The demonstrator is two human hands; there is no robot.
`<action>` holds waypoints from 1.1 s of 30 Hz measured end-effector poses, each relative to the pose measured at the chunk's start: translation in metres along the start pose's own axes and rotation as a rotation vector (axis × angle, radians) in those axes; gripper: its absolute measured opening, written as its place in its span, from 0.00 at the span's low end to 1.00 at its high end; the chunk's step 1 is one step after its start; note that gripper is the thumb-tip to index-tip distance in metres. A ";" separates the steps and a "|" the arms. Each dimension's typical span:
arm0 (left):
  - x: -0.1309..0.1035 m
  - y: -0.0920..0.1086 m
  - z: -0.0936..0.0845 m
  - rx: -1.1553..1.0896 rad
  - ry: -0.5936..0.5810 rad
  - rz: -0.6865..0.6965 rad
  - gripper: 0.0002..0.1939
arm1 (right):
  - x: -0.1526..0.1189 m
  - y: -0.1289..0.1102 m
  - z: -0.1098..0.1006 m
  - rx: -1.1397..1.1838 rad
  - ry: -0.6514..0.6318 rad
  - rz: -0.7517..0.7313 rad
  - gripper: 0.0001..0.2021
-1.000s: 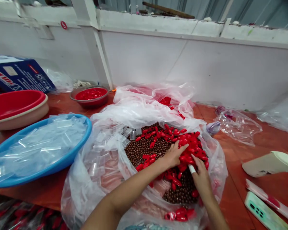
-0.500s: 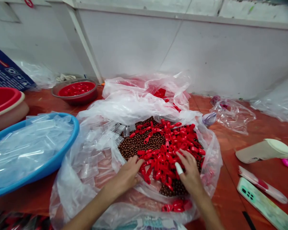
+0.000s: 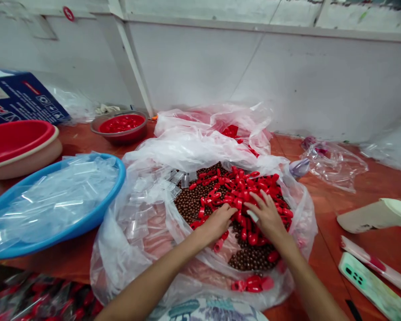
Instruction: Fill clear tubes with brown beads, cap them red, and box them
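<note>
A large clear plastic bag lies spread open before me, holding small shiny brown balls and a heap of small red plastic pieces. My left hand reaches in from the left, its fingers stretched toward the right and touching the red pieces. Across from it, my right hand rests over the heap with fingers spread, a white cover on one digit. Whether a piece lies under either palm is hidden. Flat clear plastic sleeves lie at the bag's left side.
To the left stand a blue basin of clear sleeves, stacked red and cream basins, and a bowl of red pieces. A cup lies on its side at right, near a phone. A wall rises behind.
Both hands have moved farther into the heap and closer together, pushing red pieces away from me. More brown balls show at the near side. The view has swung slightly left.
</note>
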State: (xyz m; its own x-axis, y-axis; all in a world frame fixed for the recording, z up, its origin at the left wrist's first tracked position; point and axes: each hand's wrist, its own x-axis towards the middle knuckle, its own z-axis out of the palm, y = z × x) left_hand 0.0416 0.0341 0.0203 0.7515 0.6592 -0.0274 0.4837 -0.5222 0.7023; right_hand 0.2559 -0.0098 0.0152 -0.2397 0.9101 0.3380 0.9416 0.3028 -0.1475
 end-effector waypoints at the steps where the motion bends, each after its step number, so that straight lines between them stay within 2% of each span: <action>1: 0.007 0.005 -0.002 -0.023 0.021 0.030 0.20 | 0.004 0.012 -0.003 0.012 0.033 0.037 0.14; 3: 0.013 0.011 -0.013 -0.056 0.084 0.070 0.19 | 0.009 0.030 -0.011 0.049 0.084 0.084 0.14; 6: -0.001 0.011 -0.042 -0.066 0.216 0.067 0.15 | 0.006 0.036 -0.023 0.091 0.141 0.148 0.16; 9: -0.035 0.000 -0.072 -0.010 0.312 -0.071 0.12 | -0.006 0.014 -0.024 0.139 0.154 0.180 0.17; 11: -0.062 -0.009 -0.082 0.035 0.279 -0.137 0.12 | -0.015 -0.016 -0.019 0.173 0.102 0.122 0.16; 13: -0.085 -0.017 -0.081 0.077 0.189 -0.157 0.13 | -0.023 -0.052 -0.012 0.202 -0.015 -0.005 0.17; 16: -0.110 -0.025 -0.067 0.189 0.050 -0.147 0.14 | -0.028 -0.101 -0.003 0.241 -0.202 -0.241 0.21; 18: -0.120 -0.027 -0.057 0.274 0.004 -0.145 0.15 | -0.026 -0.116 0.001 0.251 -0.292 -0.344 0.20; 19: -0.124 -0.028 -0.053 0.307 -0.006 -0.147 0.14 | -0.024 -0.117 0.003 0.240 -0.310 -0.363 0.18; 21: -0.129 -0.027 -0.047 0.343 -0.017 -0.149 0.12 | -0.016 -0.103 0.006 0.188 -0.300 -0.341 0.14; 24: -0.134 -0.025 -0.044 0.343 -0.004 -0.134 0.11 | -0.005 -0.058 0.005 0.080 -0.227 -0.206 0.13; 27: -0.139 -0.024 -0.045 0.294 0.061 -0.082 0.12 | 0.001 -0.007 -0.004 -0.014 -0.122 -0.063 0.18; 29: -0.146 -0.026 -0.051 0.252 0.161 -0.069 0.12 | 0.002 0.017 -0.012 -0.024 -0.056 0.018 0.25; 31: -0.157 -0.033 -0.061 0.242 0.306 -0.125 0.13 | 0.001 0.025 -0.018 0.007 0.015 0.084 0.27; 33: -0.171 -0.047 -0.072 0.277 0.435 -0.260 0.13 | 0.000 0.015 -0.018 0.078 0.061 0.109 0.25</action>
State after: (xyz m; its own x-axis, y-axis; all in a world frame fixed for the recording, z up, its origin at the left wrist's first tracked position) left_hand -0.1423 -0.0152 0.0434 0.3667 0.9161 0.1619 0.7712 -0.3967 0.4978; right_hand 0.2742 -0.0099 0.0294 -0.1198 0.9205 0.3719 0.9393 0.2264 -0.2579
